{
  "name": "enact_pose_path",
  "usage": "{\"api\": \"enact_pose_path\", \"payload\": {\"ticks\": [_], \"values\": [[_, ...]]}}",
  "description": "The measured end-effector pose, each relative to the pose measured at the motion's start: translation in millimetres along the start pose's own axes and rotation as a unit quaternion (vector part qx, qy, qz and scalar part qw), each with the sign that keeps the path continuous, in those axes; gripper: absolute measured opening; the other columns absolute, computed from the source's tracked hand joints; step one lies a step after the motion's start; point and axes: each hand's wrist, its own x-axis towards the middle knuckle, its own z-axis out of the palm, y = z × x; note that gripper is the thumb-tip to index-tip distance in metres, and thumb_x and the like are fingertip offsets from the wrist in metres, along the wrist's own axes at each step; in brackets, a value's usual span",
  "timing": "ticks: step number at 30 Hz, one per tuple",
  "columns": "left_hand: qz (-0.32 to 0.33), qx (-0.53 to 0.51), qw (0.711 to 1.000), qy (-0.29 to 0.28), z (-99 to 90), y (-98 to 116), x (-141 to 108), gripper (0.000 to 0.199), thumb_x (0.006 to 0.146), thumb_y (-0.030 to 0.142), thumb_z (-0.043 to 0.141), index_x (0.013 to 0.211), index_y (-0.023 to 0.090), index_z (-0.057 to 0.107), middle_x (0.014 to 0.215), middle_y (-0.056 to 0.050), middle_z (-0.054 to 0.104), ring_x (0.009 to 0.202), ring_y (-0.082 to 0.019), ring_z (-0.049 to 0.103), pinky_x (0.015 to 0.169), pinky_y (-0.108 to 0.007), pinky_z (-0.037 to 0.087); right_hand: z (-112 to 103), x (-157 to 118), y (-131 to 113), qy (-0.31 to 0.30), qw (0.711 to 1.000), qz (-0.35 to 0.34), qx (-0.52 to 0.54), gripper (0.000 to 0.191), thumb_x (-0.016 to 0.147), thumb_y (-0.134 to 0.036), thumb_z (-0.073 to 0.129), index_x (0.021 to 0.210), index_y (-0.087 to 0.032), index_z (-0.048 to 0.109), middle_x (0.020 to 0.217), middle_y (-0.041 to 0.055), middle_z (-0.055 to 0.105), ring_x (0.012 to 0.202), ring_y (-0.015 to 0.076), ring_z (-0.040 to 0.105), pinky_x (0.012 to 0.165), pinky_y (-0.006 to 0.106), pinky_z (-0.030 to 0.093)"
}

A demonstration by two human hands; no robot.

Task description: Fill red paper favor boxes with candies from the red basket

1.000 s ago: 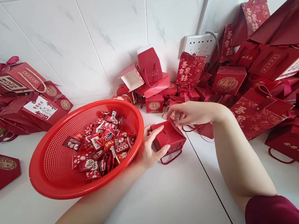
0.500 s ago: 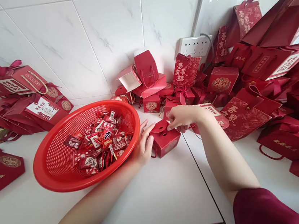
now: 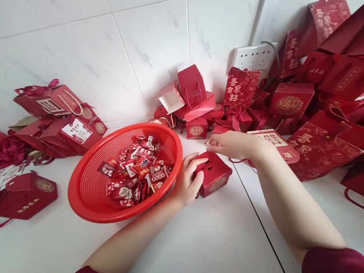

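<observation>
A small red gift box [image 3: 213, 174] sits on the white table, its top flaps folded down with dark slots showing. My left hand [image 3: 189, 180] grips its left side, with the thumb and fingers over the top flap. At the far edge of the box is my right hand [image 3: 227, 144], its fingers curled together; what they pinch, if anything, is hidden. Close to the left hand stands a red plastic basket [image 3: 88, 212] with many wrapped candies [image 3: 136, 171] inside.
Red boxes [image 3: 196, 128] and a standing box with white lettering [image 3: 240, 87] are stacked along the tiled wall. Many red gift bags [image 3: 322, 141] crowd the right side. More boxes [image 3: 65, 133] stand at left, one apart in front [image 3: 23, 196]. A power strip [image 3: 253, 57] is on the wall.
The view has swung left, so things appear farther right. My right hand has gone from the top of the gift box to its far edge. The left thumb and fingers have come onto the box's top.
</observation>
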Motion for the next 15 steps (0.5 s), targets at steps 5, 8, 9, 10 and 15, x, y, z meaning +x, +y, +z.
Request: {"api": "enact_pose_path", "payload": {"ticks": [5, 8, 9, 10, 15], "values": [[0.008, 0.024, 0.999, 0.021, 1.0, -1.1, -1.8, 0.031, 0.097, 0.029, 0.044, 0.124, 0.024, 0.06, 0.134, -0.01, 0.052, 0.132, -0.026, 0.047, 0.117, -0.047, 0.038, 36.3, 25.7, -23.1, 0.024, 0.989, -0.139, -0.047, 0.043, 0.103, -0.042, 0.035, 0.115, -0.015, 0.065, 0.12, 0.0172, 0.067, 0.112, 0.0273, 0.062, 0.09, 0.034, 0.044], [0.01, 0.064, 0.997, 0.036, 4.4, -0.5, -9.4, 0.047, 0.095, 0.042, 0.049, 0.138, 0.023, 0.049, 0.142, -0.013, 0.045, 0.138, -0.031, 0.04, 0.12, -0.053, 0.031, 52.8, 38.3, -35.1, 0.006, 0.969, -0.228, -0.099, 0.039, 0.105, -0.033, 0.032, 0.118, -0.017, 0.064, 0.12, 0.0149, 0.066, 0.111, 0.0264, 0.061, 0.091, 0.035, 0.042], [0.009, 0.076, 0.997, 0.032, 5.9, 0.2, -11.8, 0.06, 0.091, 0.049, 0.055, 0.143, 0.022, 0.044, 0.144, -0.014, 0.042, 0.14, -0.034, 0.037, 0.121, -0.055, 0.029, 55.4, 40.1, -37.1, 0.001, 0.967, -0.226, -0.116, 0.04, 0.105, -0.032, 0.029, 0.12, -0.017, 0.064, 0.119, 0.0147, 0.066, 0.108, 0.0267, 0.062, 0.089, 0.035, 0.043], [0.003, 0.088, 0.996, 0.027, 7.5, 1.1, -13.8, 0.073, 0.086, 0.055, 0.062, 0.146, 0.021, 0.04, 0.146, -0.016, 0.04, 0.141, -0.036, 0.035, 0.121, -0.057, 0.029, 56.7, 40.8, -38.0, -0.004, 0.968, -0.216, -0.129, 0.042, 0.106, -0.032, 0.027, 0.122, -0.017, 0.063, 0.118, 0.0146, 0.067, 0.106, 0.0271, 0.063, 0.086, 0.035, 0.044], [-0.037, 0.13, 0.991, -0.013, 12.3, 11.2, -21.4, 0.081, 0.077, 0.055, 0.072, 0.146, 0.025, 0.043, 0.144, -0.017, 0.037, 0.137, -0.038, 0.041, 0.114, -0.056, 0.041, 49.6, 32.8, -33.3, -0.031, 0.977, -0.159, -0.137, 0.04, 0.103, -0.033, 0.034, 0.124, -0.016, 0.064, 0.114, 0.0168, 0.07, 0.101, 0.0285, 0.067, 0.083, 0.035, 0.045]]}}
